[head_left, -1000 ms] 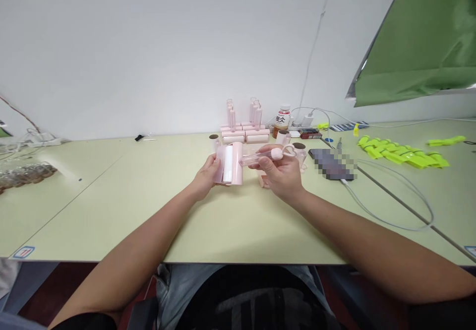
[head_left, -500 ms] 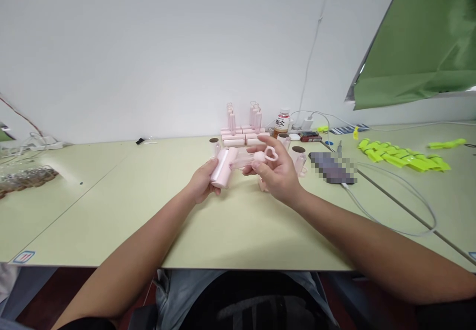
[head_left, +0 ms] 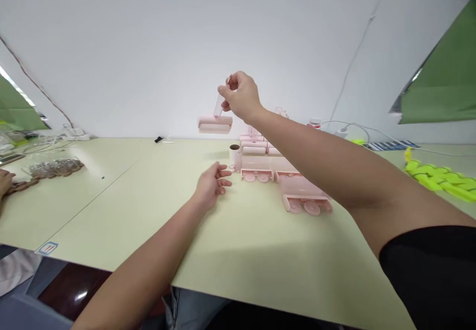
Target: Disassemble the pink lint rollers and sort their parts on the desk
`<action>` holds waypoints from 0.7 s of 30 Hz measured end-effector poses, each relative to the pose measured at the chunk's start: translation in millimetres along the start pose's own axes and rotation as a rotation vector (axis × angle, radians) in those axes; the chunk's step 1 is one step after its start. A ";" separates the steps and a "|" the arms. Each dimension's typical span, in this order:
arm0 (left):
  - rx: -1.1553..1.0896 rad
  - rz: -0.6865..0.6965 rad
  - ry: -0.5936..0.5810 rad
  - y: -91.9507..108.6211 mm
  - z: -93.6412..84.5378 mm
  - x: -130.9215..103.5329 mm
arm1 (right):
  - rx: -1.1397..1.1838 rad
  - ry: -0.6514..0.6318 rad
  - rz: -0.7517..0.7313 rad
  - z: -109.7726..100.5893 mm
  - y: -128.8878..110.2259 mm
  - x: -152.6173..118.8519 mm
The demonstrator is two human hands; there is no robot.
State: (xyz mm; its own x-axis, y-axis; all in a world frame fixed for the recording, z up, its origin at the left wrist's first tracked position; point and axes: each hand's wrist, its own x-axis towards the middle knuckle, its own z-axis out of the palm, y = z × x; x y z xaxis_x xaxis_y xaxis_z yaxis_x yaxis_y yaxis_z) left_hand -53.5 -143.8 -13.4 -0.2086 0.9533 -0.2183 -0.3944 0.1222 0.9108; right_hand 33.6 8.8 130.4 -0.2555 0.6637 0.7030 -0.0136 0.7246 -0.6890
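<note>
My right hand (head_left: pixel 240 94) is raised in front of the wall, its fingers closed on the top of a clear pink tube (head_left: pixel 219 105). A pink roller piece (head_left: pixel 214 124) hangs in the air at the tube's lower end. Lower down, my left hand (head_left: pixel 212 185) is held over the table with its fingers apart and nothing in them. Just beyond its fingertips stands a white roll with a brown core (head_left: pixel 234 155). Pink parts with round discs (head_left: pixel 303 191) lie on the table to the right, partly behind my right forearm.
Stacked pink rollers (head_left: pixel 254 147) sit near the wall. Bright yellow strips (head_left: pixel 442 176) and white cables lie at the right. At the far left are a person's hand (head_left: pixel 5 181), clear-wrapped items (head_left: pixel 55 167) and a power strip (head_left: pixel 76 134).
The view has turned left. My left hand has let go of the pink roller piece, and my right hand has lifted it with the tube up and to the left.
</note>
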 end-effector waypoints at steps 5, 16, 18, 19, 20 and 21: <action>0.319 0.042 -0.206 -25.4 19.7 -20.3 | -0.165 0.001 0.218 29.6 65.3 27.4; 0.445 -0.039 -0.456 -38.6 25.9 -45.1 | -0.341 -0.089 0.428 55.6 151.9 54.9; 0.438 -0.025 -0.451 -37.8 26.3 -46.8 | -0.356 -0.102 0.450 57.6 159.1 55.3; 0.438 -0.020 -0.448 -37.2 26.7 -47.7 | -0.363 -0.108 0.461 58.5 161.8 55.2; 0.442 -0.016 -0.446 -36.5 26.9 -48.7 | -0.370 -0.112 0.473 59.2 163.9 55.1; 0.450 -0.016 -0.445 -35.9 27.1 -49.7 | -0.376 -0.116 0.484 59.8 165.3 55.0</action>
State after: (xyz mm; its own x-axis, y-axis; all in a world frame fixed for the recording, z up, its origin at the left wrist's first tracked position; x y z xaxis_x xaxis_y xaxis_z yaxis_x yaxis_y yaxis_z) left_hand -4.7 -188.0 -25.8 0.2246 0.9621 -0.1548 0.0409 0.1494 0.9879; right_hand -40.5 154.0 44.6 -0.2514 0.9241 0.2879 0.4659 0.3763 -0.8008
